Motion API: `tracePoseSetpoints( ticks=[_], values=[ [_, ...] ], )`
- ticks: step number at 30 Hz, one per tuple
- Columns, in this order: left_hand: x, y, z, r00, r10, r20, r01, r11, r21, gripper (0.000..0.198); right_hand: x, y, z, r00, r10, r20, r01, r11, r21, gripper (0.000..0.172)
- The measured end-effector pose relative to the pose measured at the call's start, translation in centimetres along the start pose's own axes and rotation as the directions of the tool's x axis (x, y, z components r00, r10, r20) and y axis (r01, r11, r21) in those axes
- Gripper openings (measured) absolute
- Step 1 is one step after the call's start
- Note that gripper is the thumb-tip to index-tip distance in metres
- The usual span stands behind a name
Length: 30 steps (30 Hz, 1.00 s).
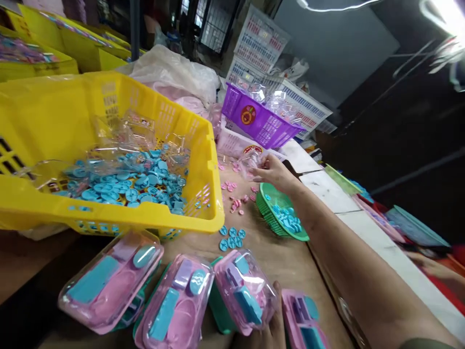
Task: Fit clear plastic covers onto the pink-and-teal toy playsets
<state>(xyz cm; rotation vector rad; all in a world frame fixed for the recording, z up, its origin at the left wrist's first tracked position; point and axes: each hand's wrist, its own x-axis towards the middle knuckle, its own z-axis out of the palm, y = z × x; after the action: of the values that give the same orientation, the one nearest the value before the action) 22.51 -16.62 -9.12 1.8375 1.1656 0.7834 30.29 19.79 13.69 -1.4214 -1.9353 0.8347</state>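
Observation:
My right hand (pixel 273 173) reaches far across the brown table, and its fingers pinch a clear plastic piece (pixel 251 162) beside a white basket (pixel 232 143). At the bottom edge my left hand (pixel 271 321) grips a pink toy set under a clear cover (pixel 242 290), thumb against its side. More of these pink sets lie in a row at the near edge: one at the left (pixel 109 281), one in the middle (pixel 174 303), one at the right (pixel 302 317). Under my right forearm stands a small green basket (pixel 267 209) with blue discs in it.
A big yellow basket (pixel 109 220) holds several blue discs and clear covers. Loose blue discs (pixel 231 238) and small pink pieces (pixel 235 202) lie on the table. A purple basket (pixel 258 123) sits at the back. Another person's hand (pixel 428 264) shows at the right.

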Motion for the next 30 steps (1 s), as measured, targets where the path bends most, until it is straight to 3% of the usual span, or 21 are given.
tracePoseSetpoints(
  ticks=[3,5,8,11,15,18,20,22,25,28,30],
  values=[
    [0.3,-0.1,-1.0,0.991,0.098,0.086,-0.102,0.994,0.044,0.143,-8.7,-2.9,-3.5,0.999,0.015,-0.036,-0.007,0.974,0.225,0.08],
    [0.3,0.1,-2.2,0.98,0.201,0.015,-0.201,0.978,0.055,0.148,-15.4,-4.5,-4.8,0.996,0.077,-0.048,-0.057,0.943,0.328,0.075],
    [0.3,0.9,-4.1,0.947,0.281,-0.156,-0.27,0.959,0.091,0.135,-24.8,-5.3,-5.3,0.974,0.213,-0.071,-0.148,0.848,0.509,0.069],
    [0.4,1.4,-5.2,0.93,0.307,-0.202,-0.297,0.951,0.082,0.134,-32.0,-4.7,-4.2,0.937,0.344,-0.058,-0.218,0.707,0.673,0.076],
    [0.8,1.0,-5.8,0.926,0.33,-0.18,-0.332,0.943,0.023,0.129,-37.8,-3.7,-1.9,0.92,0.392,-0.016,-0.207,0.52,0.828,0.077],
    [1.1,0.4,-6.0,0.926,0.35,-0.141,-0.353,0.936,-0.002,0.129,-39.8,-3.7,-0.6,0.949,0.316,0.011,-0.14,0.389,0.91,0.081],
    [1.3,0.1,-6.2,0.924,0.362,-0.125,-0.365,0.931,-0.004,0.13,-40.5,-3.7,0.0,0.968,0.251,0.004,-0.098,0.366,0.925,0.091],
    [1.3,0.1,-6.3,0.919,0.374,-0.128,-0.378,0.926,-0.005,0.131,-40.7,-3.7,0.4,0.979,0.203,-0.022,-0.072,0.441,0.895,0.098],
    [1.2,0.4,-6.7,0.922,0.368,-0.117,-0.371,0.929,-0.003,0.132,-40.7,-4.1,0.2,0.984,0.146,-0.104,-0.025,0.689,0.724,0.083],
    [1.0,0.7,-7.0,0.94,0.331,-0.083,-0.333,0.943,-0.009,0.128,-40.4,-4.7,-1.3,0.996,0.055,-0.069,-0.03,0.947,0.321,0.076],
    [1.0,0.8,-7.1,0.94,0.333,-0.074,-0.335,0.942,-0.009,0.129,-40.3,-4.7,-2.6,0.996,0.066,0.061,-0.066,0.998,0.005,0.072]
  ],
)
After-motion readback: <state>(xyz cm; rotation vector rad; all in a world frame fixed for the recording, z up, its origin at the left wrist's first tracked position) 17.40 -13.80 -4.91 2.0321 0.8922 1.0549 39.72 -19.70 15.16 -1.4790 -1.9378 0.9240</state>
